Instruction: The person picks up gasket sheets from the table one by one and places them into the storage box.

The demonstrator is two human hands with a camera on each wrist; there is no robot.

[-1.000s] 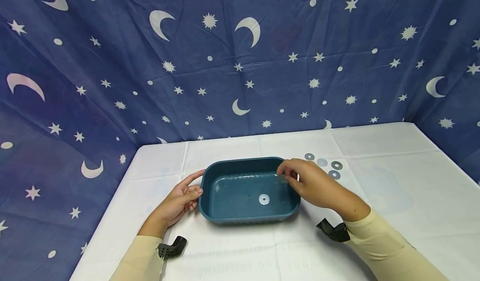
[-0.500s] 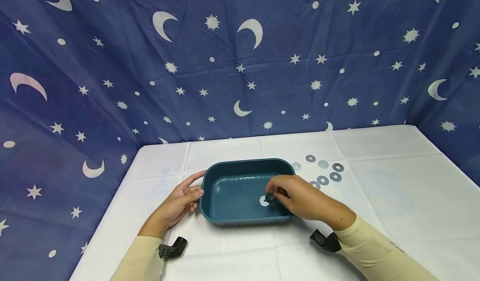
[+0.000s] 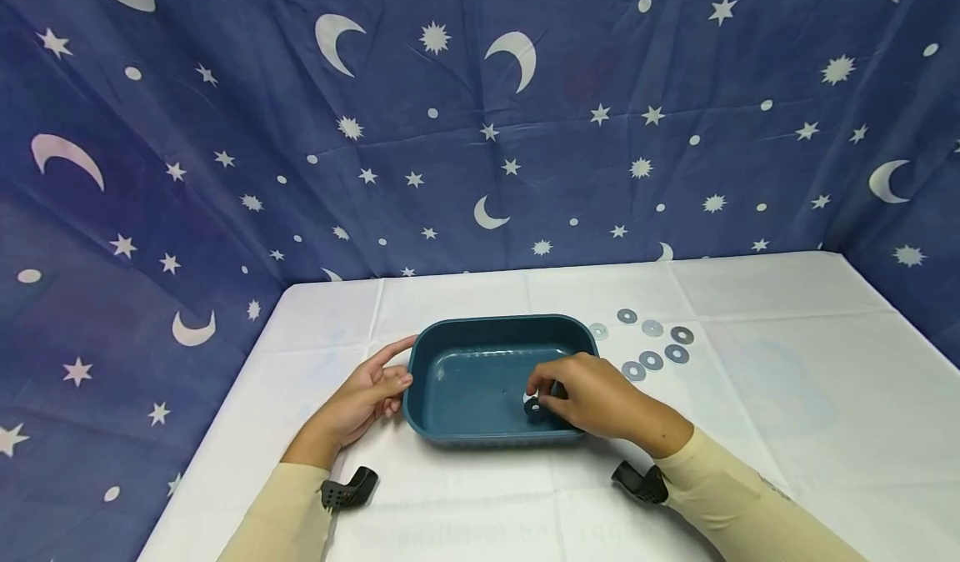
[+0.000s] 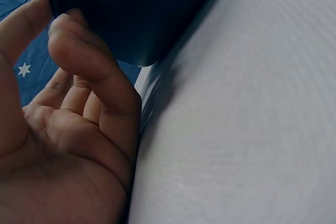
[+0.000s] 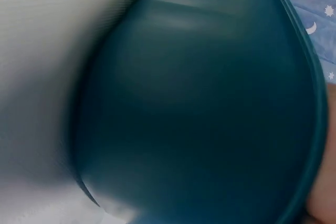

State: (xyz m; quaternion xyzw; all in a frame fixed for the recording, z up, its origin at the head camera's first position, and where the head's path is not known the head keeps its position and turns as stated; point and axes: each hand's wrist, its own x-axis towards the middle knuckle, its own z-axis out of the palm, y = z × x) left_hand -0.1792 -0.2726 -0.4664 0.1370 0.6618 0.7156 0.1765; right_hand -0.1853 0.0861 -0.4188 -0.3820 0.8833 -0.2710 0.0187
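Note:
A teal plastic tub stands on the white-covered table. My right hand reaches over its right end, thumb and index finger pinching a dark washer low inside. A bright washer is partly hidden behind it on the tub's floor. At the tub's left end, my left hand touches the rim with thumb and index finger. In the left wrist view the left hand's index finger reaches straight to the tub wall, other fingers loosely bent. The right wrist view shows mostly the tub wall; the pinch is hidden there.
Several flat washers lie on the table behind and right of the tub. A blue curtain with moons and stars hangs behind and at both sides. Black wrist mounts are on both forearms.
My right hand has moved from the tub's right rim left and down into it, bringing the dark washer over the bright one. The left hand keeps its place at the tub.

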